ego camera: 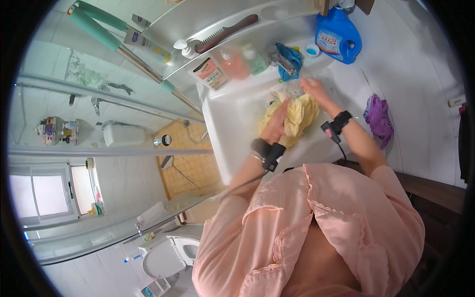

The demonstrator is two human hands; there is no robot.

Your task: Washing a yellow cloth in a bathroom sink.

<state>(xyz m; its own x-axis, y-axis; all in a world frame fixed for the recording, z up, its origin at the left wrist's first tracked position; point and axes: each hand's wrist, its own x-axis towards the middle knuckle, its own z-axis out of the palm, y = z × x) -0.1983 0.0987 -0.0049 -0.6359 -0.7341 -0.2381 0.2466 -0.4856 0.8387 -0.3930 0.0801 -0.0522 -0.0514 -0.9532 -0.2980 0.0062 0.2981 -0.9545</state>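
A wet yellow cloth lies bunched in the white washbasin. My left hand is on the cloth's left side, its fingers pressed along the folds; part of the hand is hidden by the fabric. My right hand is at the cloth's upper right edge, by the soapy water; its fingertips are bent and slightly blurred, and whether they grip anything does not show. Both wrists wear black bands with cables. Just beyond my hands, a blue cloth hangs around the faucet.
A blue detergent jug and a white cap with blue liquid stand behind the basin. Pump bottles line its back left, below a shelf with a brown comb. A purple cloth lies on the right edge.
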